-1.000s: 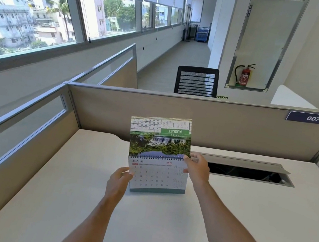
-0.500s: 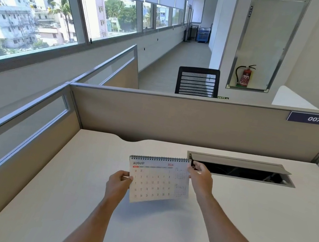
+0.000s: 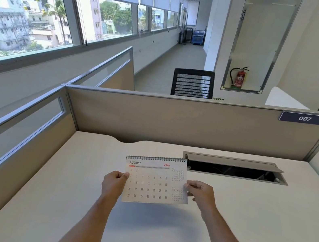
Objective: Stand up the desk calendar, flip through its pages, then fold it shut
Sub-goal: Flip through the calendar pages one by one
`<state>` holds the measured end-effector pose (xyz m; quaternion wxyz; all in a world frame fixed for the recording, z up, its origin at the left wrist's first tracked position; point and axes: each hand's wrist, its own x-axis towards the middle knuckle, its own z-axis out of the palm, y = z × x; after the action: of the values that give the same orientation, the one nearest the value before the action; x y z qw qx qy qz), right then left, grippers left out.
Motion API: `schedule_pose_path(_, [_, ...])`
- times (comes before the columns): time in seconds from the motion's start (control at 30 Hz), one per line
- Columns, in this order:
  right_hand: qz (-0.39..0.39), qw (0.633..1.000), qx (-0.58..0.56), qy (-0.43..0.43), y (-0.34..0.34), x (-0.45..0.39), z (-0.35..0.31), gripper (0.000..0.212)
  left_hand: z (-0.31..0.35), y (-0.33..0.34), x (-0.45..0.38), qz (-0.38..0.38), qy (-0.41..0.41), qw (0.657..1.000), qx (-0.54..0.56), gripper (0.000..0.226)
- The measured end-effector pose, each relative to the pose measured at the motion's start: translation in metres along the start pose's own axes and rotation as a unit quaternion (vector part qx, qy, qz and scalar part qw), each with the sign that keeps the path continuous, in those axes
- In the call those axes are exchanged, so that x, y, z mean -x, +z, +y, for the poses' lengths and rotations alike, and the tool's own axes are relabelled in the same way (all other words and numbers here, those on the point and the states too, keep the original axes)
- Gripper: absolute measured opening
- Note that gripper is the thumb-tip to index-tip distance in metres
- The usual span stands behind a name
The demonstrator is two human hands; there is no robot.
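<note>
Two bare forearms enter from the lower edge of the head view, each ending in an uncovered hand: the left hand and the right hand. No sleeve, cuff, watch, ring or glove shows on either arm from the lower edge to the fingertips. Both forearms are slim and taper toward the wrist, and the knuckles and thumb of each hand are plainly visible.
</note>
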<state>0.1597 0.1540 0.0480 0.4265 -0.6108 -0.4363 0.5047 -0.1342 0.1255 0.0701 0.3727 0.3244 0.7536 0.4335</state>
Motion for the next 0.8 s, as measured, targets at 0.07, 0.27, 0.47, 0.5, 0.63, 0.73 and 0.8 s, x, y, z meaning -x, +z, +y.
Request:
schedule_pose_path(0.07, [0.022, 1.000, 0.012, -0.009, 0.001, 0.001, -0.001, 0.009, 0.001, 0.001, 0.000, 0.001, -0.001, 1.000, 0.000, 0.025])
schedule_pose_path(0.27, [0.085, 0.992, 0.092, -0.015, 0.017, 0.007, 0.002, 0.018, 0.001, 0.002, 0.002, 0.002, -0.003, 1.000, -0.001, 0.024])
schedule_pose_path(0.47, [0.142, 0.959, 0.244, -0.012, 0.032, 0.020, -0.004, 0.024, -0.003, 0.003, 0.001, -0.003, -0.007, 1.000, 0.007, 0.023])
schedule_pose_path(0.5, [0.150, 0.952, 0.267, -0.023, 0.035, 0.022, -0.004, 0.024, -0.003, 0.003, 0.000, -0.003, -0.008, 1.000, 0.010, 0.023])
schedule_pose_path(0.63, [0.177, 0.932, 0.314, -0.049, 0.041, 0.026, -0.003, 0.025, -0.004, 0.004, 0.001, -0.006, -0.008, 1.000, 0.018, 0.022])
schedule_pose_path(0.73, [0.182, 0.929, 0.319, -0.053, 0.046, 0.027, 0.000, 0.023, -0.005, 0.005, 0.001, -0.008, -0.011, 1.000, 0.025, 0.023])
schedule_pose_path(0.8, [0.185, 0.936, 0.298, -0.040, 0.049, 0.028, 0.001, 0.022, -0.005, 0.005, 0.000, -0.009, -0.012, 0.999, 0.029, 0.024])
